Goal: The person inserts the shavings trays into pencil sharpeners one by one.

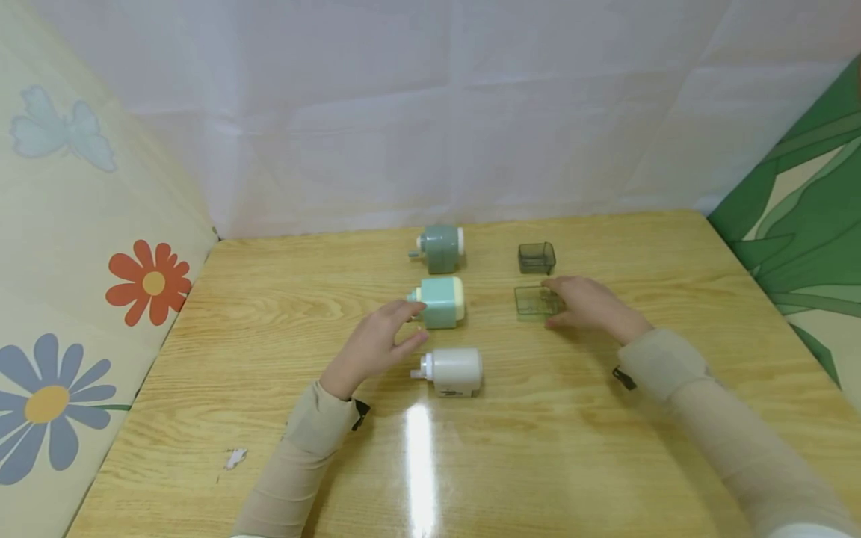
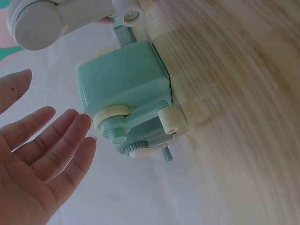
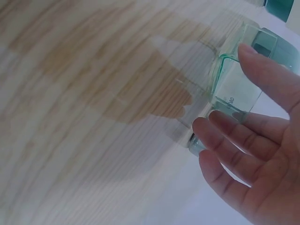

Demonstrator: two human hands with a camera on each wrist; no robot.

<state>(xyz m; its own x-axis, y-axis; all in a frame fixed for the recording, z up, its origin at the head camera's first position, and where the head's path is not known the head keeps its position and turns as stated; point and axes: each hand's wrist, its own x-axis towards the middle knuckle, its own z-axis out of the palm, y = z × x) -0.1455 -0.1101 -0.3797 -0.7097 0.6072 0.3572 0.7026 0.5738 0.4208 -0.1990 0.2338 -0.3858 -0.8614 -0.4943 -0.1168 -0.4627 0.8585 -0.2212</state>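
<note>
Wood-grain table [image 1: 578, 456], white cloth [image 1: 437, 112] behind, flowered side panel [image 1: 67, 217] — three crank sharpeners [image 1: 439, 305]

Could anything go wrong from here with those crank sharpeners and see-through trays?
The left hand is close to the crank of the mint pencil sharpener, so it might catch it and twist the sharpener round. The off-white pencil sharpener sits nearby and could get bumped. The right hand is at the clear green tray, with the dark tray just beyond, so a clumsy grab might knock one into the other.

Beige sleeves [image 1: 285, 474], folded cuffs [image 1: 662, 362], black wrist tabs [image 1: 361, 415]
</note>
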